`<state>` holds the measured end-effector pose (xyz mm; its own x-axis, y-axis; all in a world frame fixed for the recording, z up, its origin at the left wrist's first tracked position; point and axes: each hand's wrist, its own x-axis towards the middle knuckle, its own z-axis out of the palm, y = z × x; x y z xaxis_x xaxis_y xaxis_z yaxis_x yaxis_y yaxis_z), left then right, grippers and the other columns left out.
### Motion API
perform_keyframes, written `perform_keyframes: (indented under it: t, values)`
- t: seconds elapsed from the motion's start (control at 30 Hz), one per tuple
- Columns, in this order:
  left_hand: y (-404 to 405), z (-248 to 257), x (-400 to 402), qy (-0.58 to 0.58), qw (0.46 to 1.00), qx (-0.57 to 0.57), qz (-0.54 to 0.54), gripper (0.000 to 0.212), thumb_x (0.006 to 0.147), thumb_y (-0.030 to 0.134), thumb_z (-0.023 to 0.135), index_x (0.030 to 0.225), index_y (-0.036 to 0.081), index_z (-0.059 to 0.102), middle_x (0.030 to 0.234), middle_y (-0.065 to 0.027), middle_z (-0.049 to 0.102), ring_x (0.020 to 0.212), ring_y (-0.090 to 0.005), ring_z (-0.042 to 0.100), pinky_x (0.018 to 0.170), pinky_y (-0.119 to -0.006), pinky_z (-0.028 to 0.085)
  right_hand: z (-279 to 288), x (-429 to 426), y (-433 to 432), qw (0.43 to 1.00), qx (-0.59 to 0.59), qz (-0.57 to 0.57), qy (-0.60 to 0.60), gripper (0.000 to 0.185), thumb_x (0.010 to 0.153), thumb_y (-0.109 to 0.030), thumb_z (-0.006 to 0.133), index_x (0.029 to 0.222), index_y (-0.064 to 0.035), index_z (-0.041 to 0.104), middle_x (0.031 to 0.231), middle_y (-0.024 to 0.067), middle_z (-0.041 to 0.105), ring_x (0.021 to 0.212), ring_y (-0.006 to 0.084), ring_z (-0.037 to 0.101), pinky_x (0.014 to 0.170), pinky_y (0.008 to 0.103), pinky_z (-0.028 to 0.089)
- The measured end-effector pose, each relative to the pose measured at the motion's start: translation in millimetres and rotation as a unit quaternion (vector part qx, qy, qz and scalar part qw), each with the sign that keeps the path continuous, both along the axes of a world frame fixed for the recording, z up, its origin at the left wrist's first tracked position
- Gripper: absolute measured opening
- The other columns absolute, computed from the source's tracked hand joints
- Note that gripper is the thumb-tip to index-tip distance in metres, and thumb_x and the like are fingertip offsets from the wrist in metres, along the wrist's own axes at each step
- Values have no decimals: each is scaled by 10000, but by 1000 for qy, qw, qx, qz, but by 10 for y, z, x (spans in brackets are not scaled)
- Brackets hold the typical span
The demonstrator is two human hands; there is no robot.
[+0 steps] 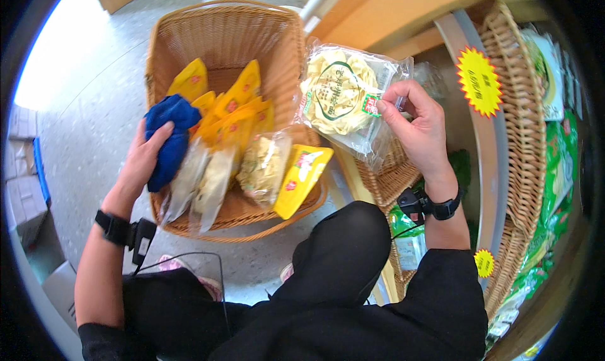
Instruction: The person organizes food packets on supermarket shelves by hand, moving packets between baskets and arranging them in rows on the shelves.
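My left hand (147, 154) grips a crumpled blue cloth (171, 136) over the left side of a wicker basket (227, 34). My right hand (416, 122) pinches the right edge of a clear plastic pack of pale coiled noodles (340, 94), held up beside the basket's right rim. Inside the basket, several yellow pouches (241, 89) lean together in the middle. Nearer me stand clear packs of pale dried food (264, 169), and a yellow pouch (303, 179) rests against the right front corner.
To my right is a wooden shelf unit (378, 11) with yellow starburst price tags (479, 82) on its edge. Wicker trays (520, 138) there hold green packs (560, 172). Cardboard boxes (26, 190) stand at the far left on the grey floor (94, 91).
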<state>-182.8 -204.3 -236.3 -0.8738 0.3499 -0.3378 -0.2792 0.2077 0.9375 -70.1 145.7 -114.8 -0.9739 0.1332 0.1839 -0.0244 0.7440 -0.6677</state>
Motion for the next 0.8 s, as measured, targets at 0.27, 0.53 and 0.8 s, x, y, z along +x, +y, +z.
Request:
perform_keyframes:
  t: [0.27, 0.53, 0.8]
  values:
    - [131, 169, 36, -37, 996, -84, 10, 534, 815, 340, 531, 1210, 27, 353, 1062, -98, 506, 916, -152, 502, 789, -257, 417, -376, 436, 998, 979, 151, -128, 46, 109, 767, -43, 541, 874, -24, 528, 768, 94, 549, 651, 201, 539, 600, 284, 433]
    - [91, 181, 60, -33, 993, -113, 17, 532, 830, 347, 506, 1244, 59, 336, 1065, -75, 502, 917, -134, 493, 808, -254, 398, -759, 280, 1771, 949, 195, -240, -66, 283, 795, -125, 513, 1076, -97, 502, 806, 137, 577, 761, 282, 570, 653, 361, 436]
    - [135, 123, 37, -30, 993, -116, 10, 533, 823, 339, 519, 1238, 57, 340, 1064, -81, 500, 912, -138, 495, 800, -259, 405, -1031, -64, 2139, 967, 106, -227, -48, 199, 784, -101, 506, 974, -47, 527, 674, 105, 564, 609, 196, 559, 589, 297, 426]
